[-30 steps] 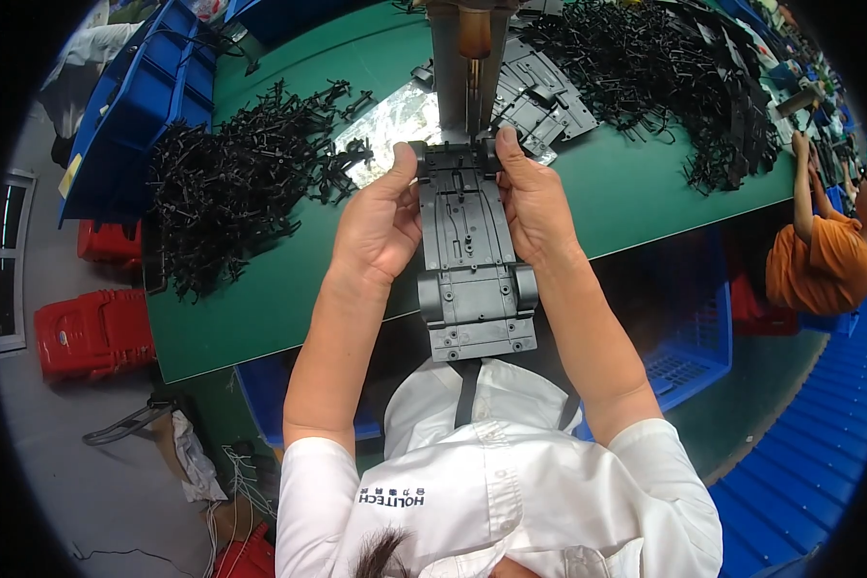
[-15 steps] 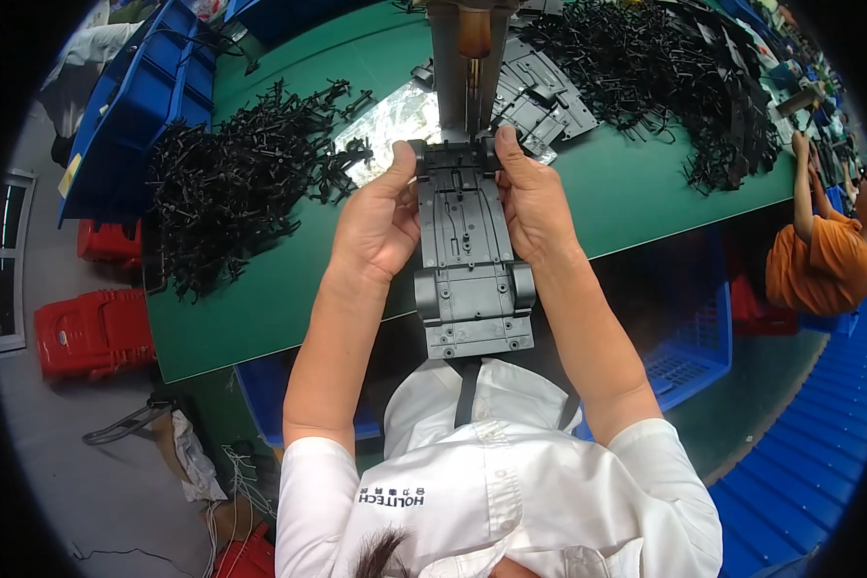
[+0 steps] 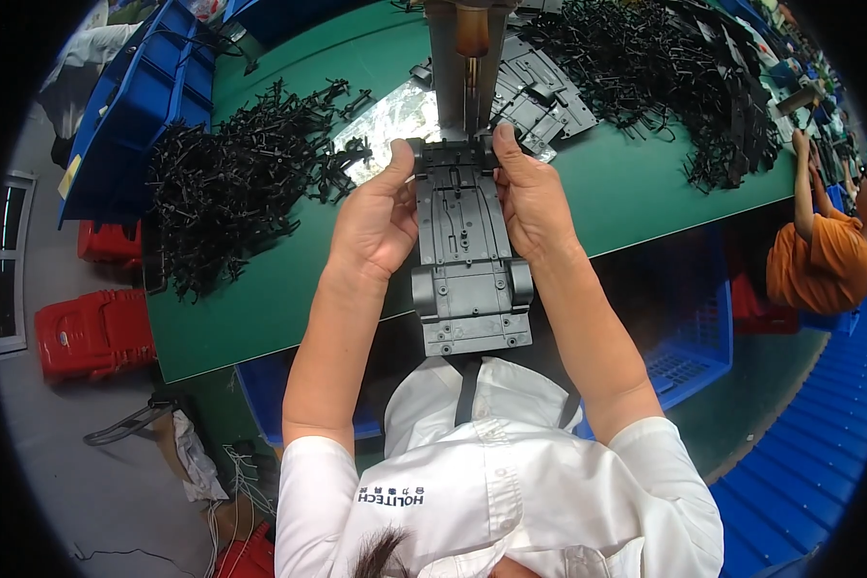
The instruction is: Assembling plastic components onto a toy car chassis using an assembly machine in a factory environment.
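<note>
Between my two hands is a long grey plastic toy-car chassis (image 3: pixel 460 226), with wheel-arch humps on its sides and several small holes and posts. My left hand (image 3: pixel 380 217) grips its far left side, thumb on top. My right hand (image 3: pixel 532 197) holds the far right side the same way. The chassis' far end lies under the metal spindle (image 3: pixel 472 82) of an upright bench machine; whether they touch, I cannot tell. Its near end sticks out past the table edge toward me. Behind the machine, more grey plastic chassis parts (image 3: pixel 544 91) lie on the table.
Heaps of small black plastic parts lie on the green table (image 3: pixel 356 308), one pile (image 3: pixel 226 183) at left and another (image 3: pixel 636 72) at far right. A blue bin (image 3: pixel 144 106) stands at the left edge. Red stools (image 3: pixel 96 332) are beyond. A person in orange (image 3: pixel 819 260) works at right.
The chassis has shifted very slightly away from me and to the left, with both hands still gripping it. The rest looks the same.
</note>
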Demonstrator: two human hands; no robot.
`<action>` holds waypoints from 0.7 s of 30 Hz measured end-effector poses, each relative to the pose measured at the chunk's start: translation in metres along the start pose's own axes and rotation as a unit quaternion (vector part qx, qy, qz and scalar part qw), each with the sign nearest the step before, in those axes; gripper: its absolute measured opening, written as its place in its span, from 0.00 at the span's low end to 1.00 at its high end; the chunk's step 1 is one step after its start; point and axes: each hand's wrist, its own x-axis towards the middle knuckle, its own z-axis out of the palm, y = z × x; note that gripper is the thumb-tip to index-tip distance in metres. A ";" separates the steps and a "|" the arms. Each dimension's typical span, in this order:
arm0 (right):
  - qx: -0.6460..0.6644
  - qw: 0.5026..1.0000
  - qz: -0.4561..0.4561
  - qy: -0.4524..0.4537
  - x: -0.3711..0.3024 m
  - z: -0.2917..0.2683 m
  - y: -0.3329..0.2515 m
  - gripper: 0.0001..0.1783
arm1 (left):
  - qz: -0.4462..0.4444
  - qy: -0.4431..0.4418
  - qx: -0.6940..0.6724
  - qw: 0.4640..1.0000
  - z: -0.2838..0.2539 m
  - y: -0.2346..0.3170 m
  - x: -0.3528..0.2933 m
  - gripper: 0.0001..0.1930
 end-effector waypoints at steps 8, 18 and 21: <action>-0.016 1.000 0.003 -0.026 -0.002 -0.010 0.005 0.21 | 0.010 -0.021 0.025 0.999 -0.004 -0.004 -0.007 0.15; -0.055 0.994 0.023 -0.093 -0.019 -0.019 0.007 0.24 | 0.034 -0.059 0.076 0.995 -0.015 -0.009 -0.031 0.16; -0.044 0.994 0.036 -0.096 -0.028 -0.017 0.004 0.22 | 0.040 -0.051 0.095 0.993 -0.019 -0.012 -0.038 0.16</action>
